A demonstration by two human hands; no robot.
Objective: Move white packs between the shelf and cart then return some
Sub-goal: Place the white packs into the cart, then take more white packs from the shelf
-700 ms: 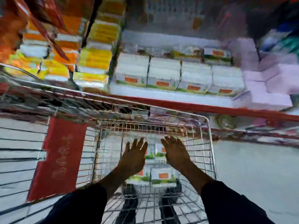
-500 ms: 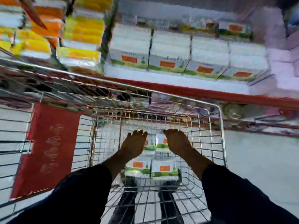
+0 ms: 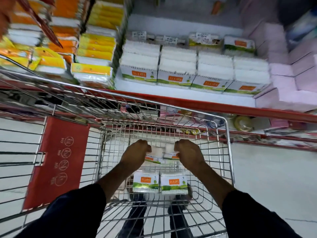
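The shelf (image 3: 180, 97) is being filled by rows of white packs (image 3: 176, 69), with yellow and orange packets (image 3: 96, 48) stacked to their left. The wire cart (image 3: 228, 152) is being kept just below it, a red panel (image 3: 58, 160) hanging on its left side. Two packs (image 3: 160, 183) are lying side by side on the cart floor. Beyond them, one pack is being gripped in the left hand (image 3: 133, 154) and another, apparently, in the right hand (image 3: 188, 152), fingers curled closed.
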